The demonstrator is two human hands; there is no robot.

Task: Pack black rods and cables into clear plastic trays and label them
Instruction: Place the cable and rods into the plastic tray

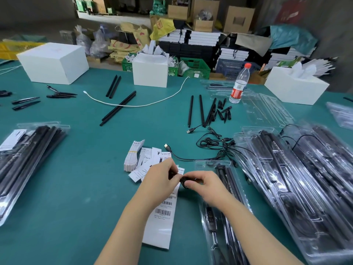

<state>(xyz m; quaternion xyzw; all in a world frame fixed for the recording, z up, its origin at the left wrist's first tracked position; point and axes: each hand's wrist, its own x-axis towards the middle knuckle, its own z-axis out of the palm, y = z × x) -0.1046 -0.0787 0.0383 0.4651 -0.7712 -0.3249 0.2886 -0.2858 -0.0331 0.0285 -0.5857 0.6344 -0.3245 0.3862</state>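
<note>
Storage room, cardboard boxes [238,19] and black-white stacks far back. Teal counter [80,169] carries white boxes [52,62] far, packed clear trays [298,178] right and left, loose black rods [118,108] mid, tangled cables [215,144], barcode label strip [162,213] near centre. Left hand [160,178] and right hand [206,185], fingers curled, pinch a small black cable part [184,181] just left of the open tray [219,217].
</note>
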